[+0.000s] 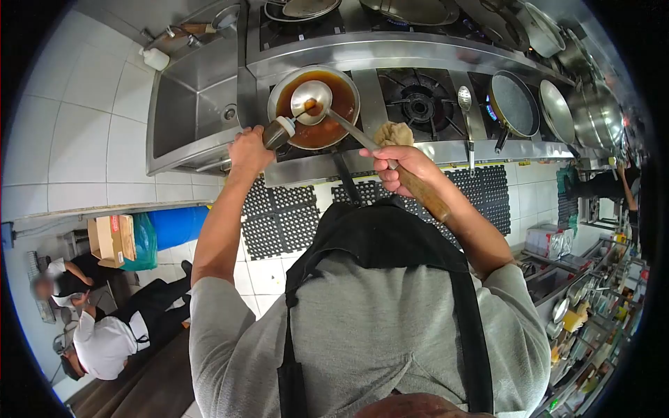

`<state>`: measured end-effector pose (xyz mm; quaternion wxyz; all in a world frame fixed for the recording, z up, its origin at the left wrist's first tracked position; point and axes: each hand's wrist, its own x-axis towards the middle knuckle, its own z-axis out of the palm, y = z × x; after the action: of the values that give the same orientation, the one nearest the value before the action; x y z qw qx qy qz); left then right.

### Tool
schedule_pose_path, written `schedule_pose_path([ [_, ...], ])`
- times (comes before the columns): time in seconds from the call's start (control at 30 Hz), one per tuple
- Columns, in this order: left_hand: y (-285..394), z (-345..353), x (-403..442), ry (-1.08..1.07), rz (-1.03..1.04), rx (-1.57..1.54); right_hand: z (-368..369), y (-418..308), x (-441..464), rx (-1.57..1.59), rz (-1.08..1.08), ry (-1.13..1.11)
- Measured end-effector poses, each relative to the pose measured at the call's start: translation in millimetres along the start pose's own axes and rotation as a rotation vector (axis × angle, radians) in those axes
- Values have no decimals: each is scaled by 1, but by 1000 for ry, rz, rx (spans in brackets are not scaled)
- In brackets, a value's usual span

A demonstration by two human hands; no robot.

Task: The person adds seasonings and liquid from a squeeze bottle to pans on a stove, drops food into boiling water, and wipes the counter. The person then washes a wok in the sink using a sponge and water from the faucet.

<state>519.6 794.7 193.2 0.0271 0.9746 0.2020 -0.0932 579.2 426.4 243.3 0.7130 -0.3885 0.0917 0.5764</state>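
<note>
Pan (282,82) on the stove (369,104), between sink (188,132) at left and burner (419,104) at right.
Liquid (339,87) in the pan, with the bowl of a ladle (355,134) over it; ladle handle in the right hand (405,168), to the pan's near right; bottle (277,134) in the left hand (251,150), at the pan's near left edge, nozzle toward the ladle bowl. Just beyond the right hand, a cloth (394,134) by the stove's front edge. Right of the burner, first a slotted spoon (465,99), then a frying pan (516,97). Behind the pan and burner, a ledge (390,52). On the floor before the stove, mats (279,216); farther left, a box (103,237) beside a bag (145,244).
</note>
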Motion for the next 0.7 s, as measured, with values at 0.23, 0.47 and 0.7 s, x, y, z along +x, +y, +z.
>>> schedule_pose_path([
  [0.23, 1, -12, 5, -40, 17, 106, -11, 2, -3, 222, 47, -117],
  [0.47, -3, -9, 1, -1, 42, 52, -16, 3, -5, 258, 47, -169],
  [0.7, -1, -5, -23, 7, -15, -281, -14, 3, -8, 193, 3, -160],
])
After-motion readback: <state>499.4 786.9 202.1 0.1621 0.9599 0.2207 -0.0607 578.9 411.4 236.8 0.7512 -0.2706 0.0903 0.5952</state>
